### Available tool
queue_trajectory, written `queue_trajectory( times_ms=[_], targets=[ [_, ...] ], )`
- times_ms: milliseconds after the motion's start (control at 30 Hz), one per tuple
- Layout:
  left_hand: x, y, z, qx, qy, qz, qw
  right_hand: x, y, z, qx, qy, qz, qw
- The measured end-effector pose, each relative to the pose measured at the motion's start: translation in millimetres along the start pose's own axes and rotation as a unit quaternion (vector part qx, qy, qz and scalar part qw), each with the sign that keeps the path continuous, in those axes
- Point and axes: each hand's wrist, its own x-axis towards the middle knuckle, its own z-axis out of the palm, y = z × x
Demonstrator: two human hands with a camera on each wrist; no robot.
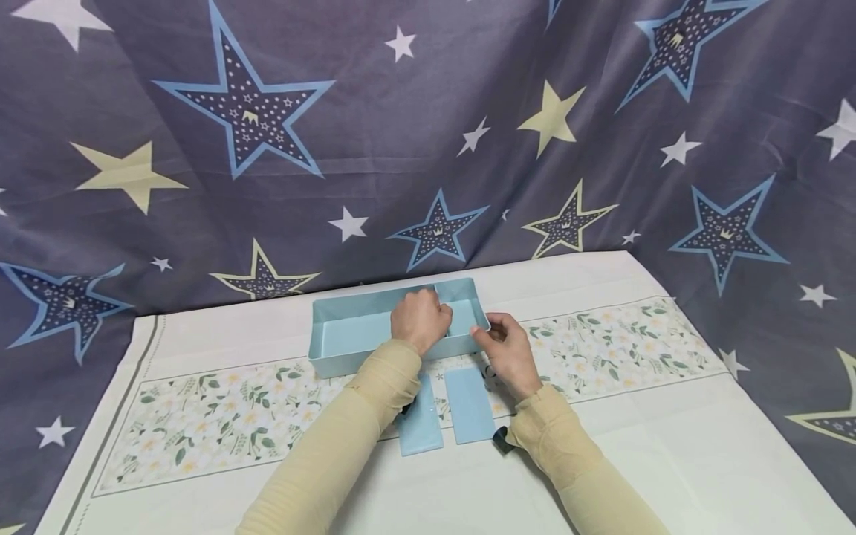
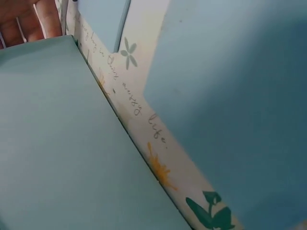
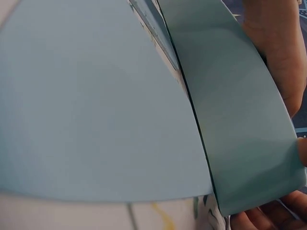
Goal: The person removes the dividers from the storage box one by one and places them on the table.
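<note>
A long, open light blue box (image 1: 348,362) stands toward the back of the table. Inside it, a crosswise divider (image 1: 450,327) shows beside my left hand (image 1: 420,319), which reaches over the front wall. Its curled fingers appear to pinch the divider; the fingertips are hidden. My right hand (image 1: 510,353) grips the box's right front corner, thumb at the rim and fingers around the outside. In the right wrist view the box wall (image 3: 240,110) lies between both hands. Two flat light blue panels, a left panel (image 1: 421,427) and a right panel (image 1: 469,405), lie in front of the box.
A white tablecloth (image 1: 669,446) with a floral band (image 1: 221,423) covers the table. Behind it hangs a dark star-patterned curtain (image 1: 374,134), close to the box's back wall. Dark wrist straps (image 1: 503,440) show by the right sleeve.
</note>
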Motion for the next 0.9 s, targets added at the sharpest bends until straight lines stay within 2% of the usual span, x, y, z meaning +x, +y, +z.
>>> queue_trajectory(
  times_ms=[333, 567, 733, 900],
  targets=[
    [1.0, 3.4, -4.0, -0.003, -0.008, -0.010, 0.9999, 6, 14, 2, -0.016, 0.006, -0.030, 0.999],
    [2.4, 5.9, -5.4, 0.002, -0.009, -0.022, 0.9997, 5, 12, 1, -0.009, 0.009, -0.020, 1.000],
    [4.5, 7.6, -5.1, 0.003, -0.009, -0.030, 0.9995, 10, 23, 4, -0.029, 0.011, -0.017, 0.999],
    [6.4, 8.0, -3.8, -0.003, -0.002, -0.039, 0.9992, 5, 12, 1, -0.011, 0.004, -0.018, 1.000]
  ],
)
